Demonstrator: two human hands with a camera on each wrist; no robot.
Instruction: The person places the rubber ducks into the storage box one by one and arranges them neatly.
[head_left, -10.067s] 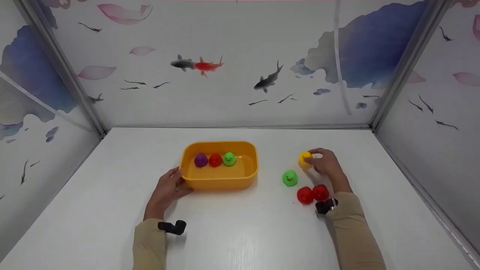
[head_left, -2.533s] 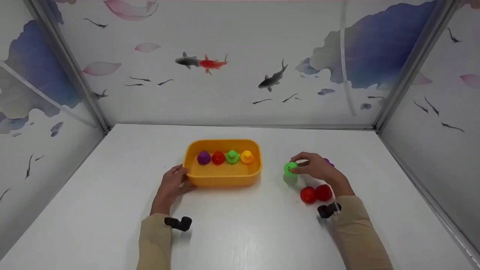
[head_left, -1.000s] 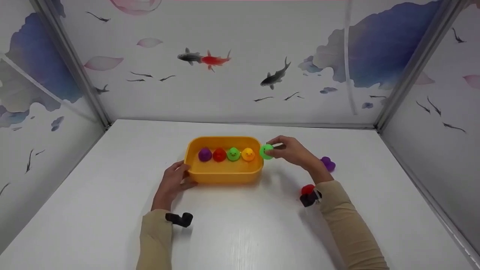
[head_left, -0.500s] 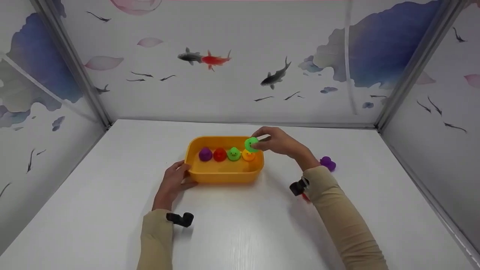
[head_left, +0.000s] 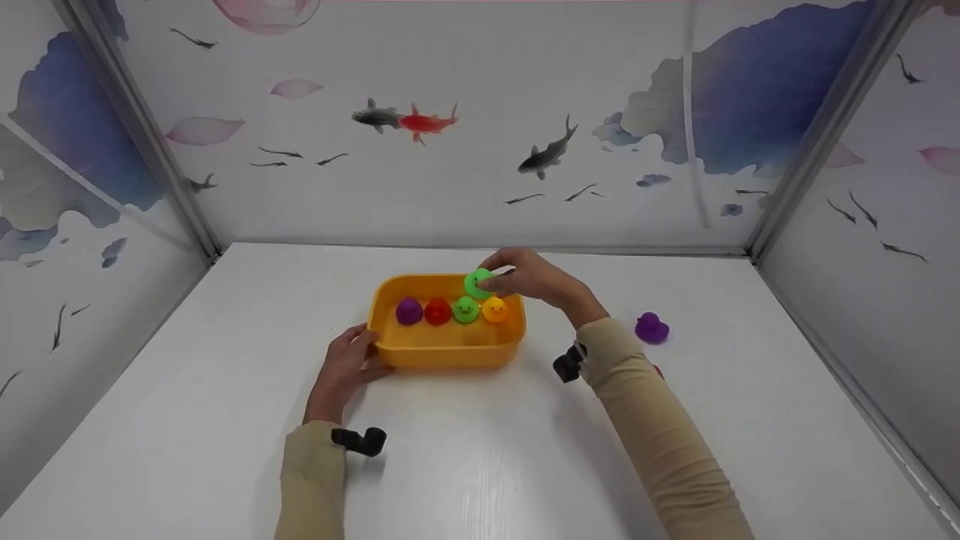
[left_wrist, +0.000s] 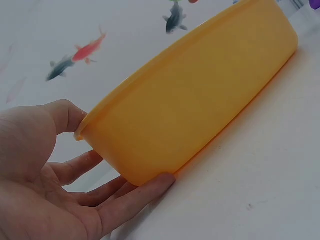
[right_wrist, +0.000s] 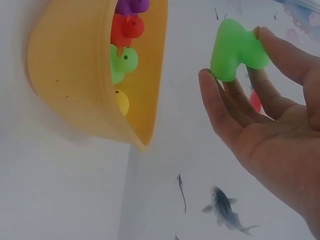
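My right hand (head_left: 534,279) pinches a light green rubber duck (head_left: 475,283) between thumb and fingertips. In the head view that duck overlaps the back wall of the yellow-orange plastic tub (head_left: 446,358); the right wrist view has it raised beyond the tub's rim. Inside the tub a row runs left to right: a purple duck (head_left: 409,311), a red duck (head_left: 438,311), another green duck (head_left: 465,310) and a yellow duck (head_left: 495,310). At the tub's left front corner my left hand (head_left: 341,371) grips it, thumb at the rim and fingers (left_wrist: 145,197) low on the wall.
To the right on the white table (head_left: 465,450) stands a second purple duck (head_left: 652,329). A sliver of red (head_left: 658,370) peeks out from behind the right sleeve (head_left: 660,427), which hides the rest. Printed panels (head_left: 315,202) close in the table's back and sides.
Over the last second my right hand has carried the green duck leftward from the tub's right rim. Earlier the yellow duck went into the tub. The left hand has kept its place.
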